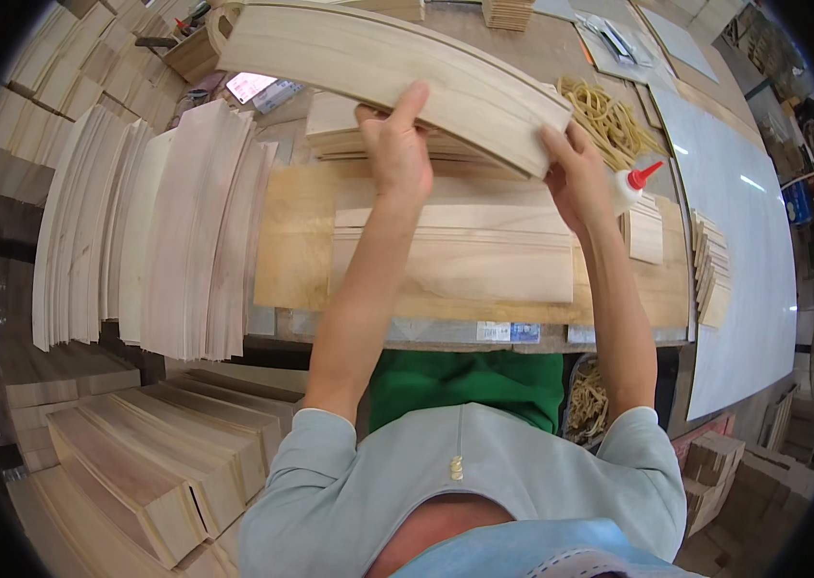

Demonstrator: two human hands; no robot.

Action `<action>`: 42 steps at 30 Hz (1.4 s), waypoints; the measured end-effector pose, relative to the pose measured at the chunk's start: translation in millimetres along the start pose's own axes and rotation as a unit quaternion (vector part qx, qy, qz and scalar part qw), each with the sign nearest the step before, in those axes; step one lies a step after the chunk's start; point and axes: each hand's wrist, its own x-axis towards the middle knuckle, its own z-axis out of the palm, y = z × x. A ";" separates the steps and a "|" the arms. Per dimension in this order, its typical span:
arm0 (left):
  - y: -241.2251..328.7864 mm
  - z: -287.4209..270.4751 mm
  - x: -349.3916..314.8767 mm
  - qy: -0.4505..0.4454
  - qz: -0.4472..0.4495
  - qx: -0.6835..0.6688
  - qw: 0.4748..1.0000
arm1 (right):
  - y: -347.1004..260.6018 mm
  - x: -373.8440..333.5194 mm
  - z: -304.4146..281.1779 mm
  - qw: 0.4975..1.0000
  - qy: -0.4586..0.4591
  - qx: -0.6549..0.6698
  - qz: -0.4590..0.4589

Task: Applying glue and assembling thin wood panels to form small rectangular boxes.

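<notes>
Both hands hold a long, pale wooden piece (397, 82) raised and tilted over the far part of the bench; a groove runs along its far edge. My left hand (397, 154) is closed on its near edge, thumb on the upper face and fingers partly hidden beneath. At the right end, my right hand (578, 173) grips the corner. Below my forearms, flat wooden panels (455, 265) lie on a yellowish work board (293, 241). A white glue bottle with a red tip (627, 191) stands just right of my right hand, near a heap of yellowish rubber bands (609, 120).
Thin wooden panels (181, 231) stand packed at the left. Small wooden slats sit in stacks (644, 236) at the right, beside a pale grey sheet (735, 212). Wooden boxes (137, 462) are piled at lower left. A lit phone (250, 87) lies at far left.
</notes>
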 end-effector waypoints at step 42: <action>41.6 -163.9 99.8 -0.206 0.109 0.598 0.767 | 23.4 43.3 -93.2 0.829 0.067 -0.516 -0.204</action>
